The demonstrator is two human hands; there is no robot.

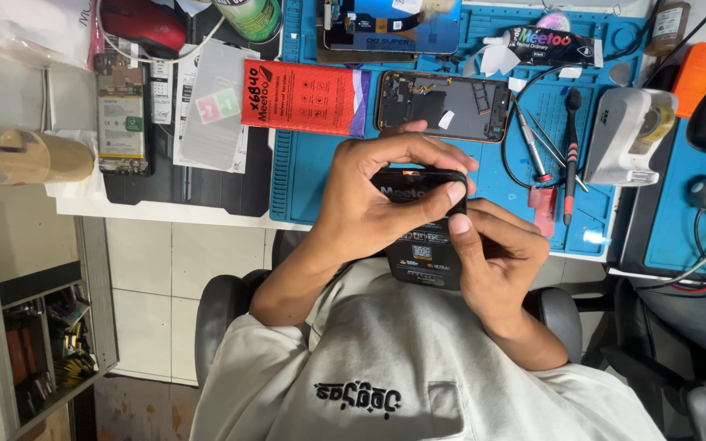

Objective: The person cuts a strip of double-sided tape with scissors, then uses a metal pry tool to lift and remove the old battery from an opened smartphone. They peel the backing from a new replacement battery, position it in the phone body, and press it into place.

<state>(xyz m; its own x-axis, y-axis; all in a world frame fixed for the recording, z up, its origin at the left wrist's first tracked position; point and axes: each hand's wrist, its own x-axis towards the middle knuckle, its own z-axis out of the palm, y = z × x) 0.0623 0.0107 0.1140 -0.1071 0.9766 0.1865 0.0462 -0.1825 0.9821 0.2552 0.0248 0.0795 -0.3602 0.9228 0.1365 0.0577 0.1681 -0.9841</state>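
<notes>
Gripping a black battery pack [423, 245] at frame centre, long axis running top to bottom, left hand [369, 196] closed over its upper end, right hand [496, 253] pinching its upper right corner, below the opened phone [441, 106].

Blue work mat [312, 175], red box [300, 96], black battery [423, 245].

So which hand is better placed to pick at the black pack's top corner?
Right hand, probably: its thumb tip sits at that corner, while the left hand wraps the pack and steadies it.
</notes>
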